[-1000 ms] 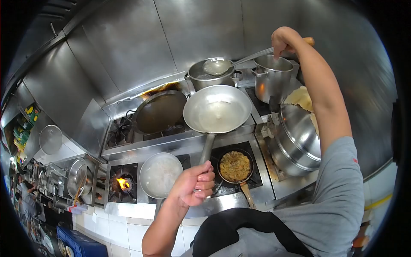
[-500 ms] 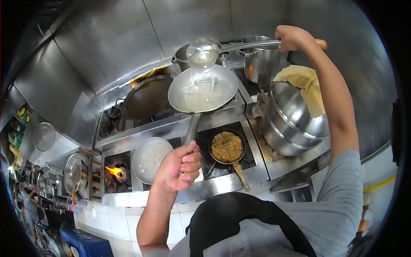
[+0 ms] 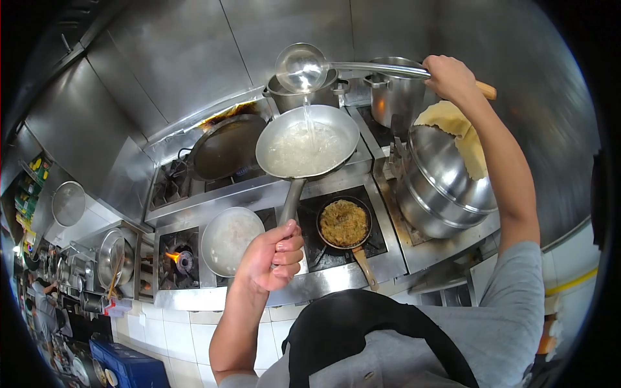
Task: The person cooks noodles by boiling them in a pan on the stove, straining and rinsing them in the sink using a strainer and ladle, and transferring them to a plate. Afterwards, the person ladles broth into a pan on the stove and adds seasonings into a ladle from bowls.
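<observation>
My left hand [image 3: 270, 257] is closed around the handle of a metal frying pan [image 3: 272, 138], which hangs over the stove with clear liquid in it. Above the pan, my right hand [image 3: 447, 77] grips the long handle of a ladle [image 3: 303, 67], near its wooden end. A thin stream of clear liquid falls from the tilted ladle into the pan. Below and right of it, a dark skillet [image 3: 343, 223] with a browned, omelette-like food sits on a burner. A second pale pan [image 3: 232, 239] with whitish liquid stands left of my left hand, partly hidden by it.
A burner [image 3: 184, 260] shows an orange flame at the left. Behind the held pan are a pot [image 3: 294, 100], a tall stockpot [image 3: 390, 100] and a large dark wok [image 3: 226, 149]. A big steamer [image 3: 433, 161] with a yellow cloth stands right. Another person [image 3: 44, 304] is at far left.
The ladle has risen slightly and tilted, and the pour has thinned from a wide sheet to a narrow stream. More liquid is in the held pan. The burner flame looks smaller.
</observation>
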A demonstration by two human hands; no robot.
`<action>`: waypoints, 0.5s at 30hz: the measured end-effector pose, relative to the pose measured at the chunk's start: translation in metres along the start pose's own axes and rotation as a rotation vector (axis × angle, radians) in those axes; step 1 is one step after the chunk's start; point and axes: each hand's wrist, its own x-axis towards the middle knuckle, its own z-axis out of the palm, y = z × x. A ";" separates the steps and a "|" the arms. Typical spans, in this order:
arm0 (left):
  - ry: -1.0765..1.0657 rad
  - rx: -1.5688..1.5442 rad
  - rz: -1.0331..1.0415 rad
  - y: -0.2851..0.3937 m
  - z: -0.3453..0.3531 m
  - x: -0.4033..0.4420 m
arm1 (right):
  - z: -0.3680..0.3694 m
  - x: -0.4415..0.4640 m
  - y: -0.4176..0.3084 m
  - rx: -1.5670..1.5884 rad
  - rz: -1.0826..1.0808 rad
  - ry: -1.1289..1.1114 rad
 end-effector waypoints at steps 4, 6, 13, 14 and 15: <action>-0.009 -0.003 0.000 0.000 -0.002 0.003 | 0.010 0.040 -0.005 -0.030 -0.041 0.114; -0.016 -0.002 0.008 0.000 -0.003 0.005 | 0.016 0.064 -0.016 -0.075 -0.053 0.156; -0.034 -0.029 0.015 0.001 -0.004 0.009 | 0.056 0.124 -0.057 -0.119 -0.008 0.054; -0.025 -0.022 0.015 0.001 -0.004 0.008 | 0.061 0.129 -0.061 -0.116 0.003 0.029; -0.016 -0.017 0.013 0.002 -0.003 0.008 | 0.065 0.134 -0.064 -0.114 0.012 0.003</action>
